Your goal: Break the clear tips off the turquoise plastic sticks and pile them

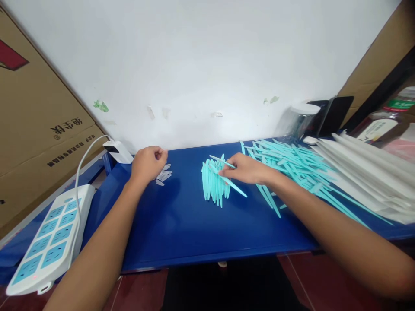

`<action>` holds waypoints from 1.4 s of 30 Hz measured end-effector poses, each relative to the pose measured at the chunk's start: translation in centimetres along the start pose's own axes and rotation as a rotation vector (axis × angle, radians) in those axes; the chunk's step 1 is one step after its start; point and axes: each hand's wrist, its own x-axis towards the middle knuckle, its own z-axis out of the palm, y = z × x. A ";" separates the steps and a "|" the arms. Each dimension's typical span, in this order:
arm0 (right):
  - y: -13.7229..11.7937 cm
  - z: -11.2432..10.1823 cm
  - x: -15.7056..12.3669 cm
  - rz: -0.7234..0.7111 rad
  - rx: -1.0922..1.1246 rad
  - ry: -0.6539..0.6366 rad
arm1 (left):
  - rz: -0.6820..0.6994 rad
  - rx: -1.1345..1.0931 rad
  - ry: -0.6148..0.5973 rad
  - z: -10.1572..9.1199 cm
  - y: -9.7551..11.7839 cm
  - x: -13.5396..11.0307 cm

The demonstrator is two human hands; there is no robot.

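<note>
My left hand (150,163) is closed at the back left of the table, fingers curled together; whether anything is in them is hidden. Just beside it lies a small heap of translucent, tapered caps or sleeves (164,174). My right hand (238,168) grips a slim turquoise plastic stick (237,188), which slants down to the right. Another thin turquoise stick (218,159) juts out leftward at its fingers. Under and left of this hand, a bunch of similar sticks (212,185) lies roughly side by side, pointing toward me.
A large loose pile of turquoise sticks (292,162) spreads on the blue table (181,229) at right, beside stacked white sheets or bags (366,172). Behind stand a lidded clear jar (300,121) and a bottle (379,123). At left are a power strip (53,237) and a corded white device (118,151).
</note>
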 end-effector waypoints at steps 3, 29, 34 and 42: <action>0.3 0.2 0.4 0.064 -0.154 0.109 | -0.023 0.340 -0.083 -0.2 -1.2 0.1; -1.0 2.7 -0.3 -0.345 0.169 0.051 | 0.030 -1.114 -0.542 2.7 6.5 -4.4; -1.3 2.4 -0.3 -0.234 0.333 -0.029 | 0.072 -1.075 -0.527 2.4 6.5 -4.2; -1.4 2.9 -0.5 -0.228 0.409 -0.144 | 0.118 -0.997 -0.563 2.8 6.2 -4.2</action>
